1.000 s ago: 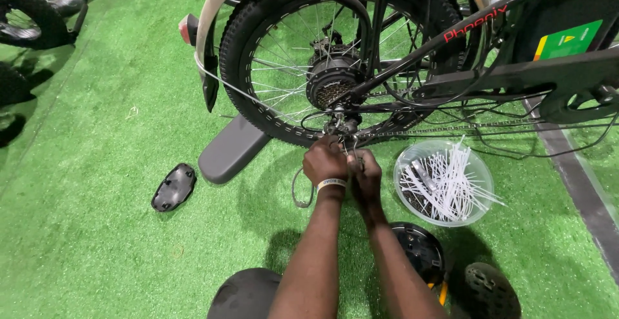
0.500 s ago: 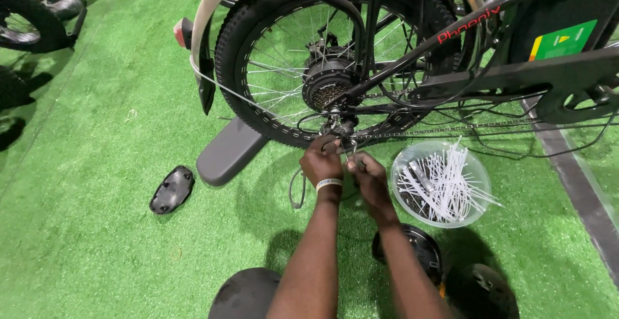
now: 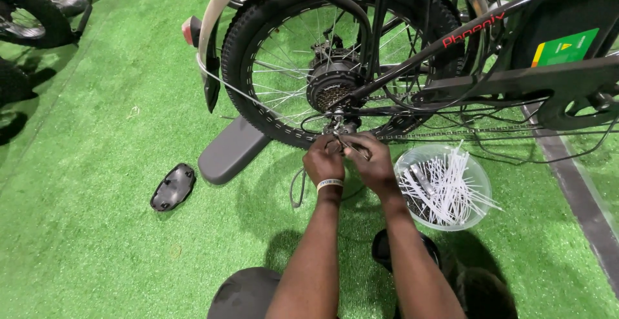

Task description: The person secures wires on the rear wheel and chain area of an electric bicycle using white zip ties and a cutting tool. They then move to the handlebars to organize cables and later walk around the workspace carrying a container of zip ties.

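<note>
Under the rear wheel [image 3: 335,61] of a black bike, both hands are working close together at the derailleur [image 3: 342,125], just below the hub [image 3: 332,87]. The left hand [image 3: 324,161], with a pale wristband, is curling its fingers around something thin there, seemingly a cable or a tie, though what exactly it is pinching is too small to tell. The right hand [image 3: 373,163] is touching the left and gripping the same spot, its fingers bent inward. A grey cable [image 3: 298,190] is hanging in a loop beneath the left hand, down toward the green turf [image 3: 97,241].

A clear tub [image 3: 480,183] of white ties is sitting on the turf just right of the right hand, quite full. A black cover [image 3: 173,187] is lying loose on the turf to the left, well apart from the bike, near a grey block [image 3: 232,150] beside the tyre.

Judging by this, the work looks partway: the cable is hanging loose, and the cover is off the bike.
</note>
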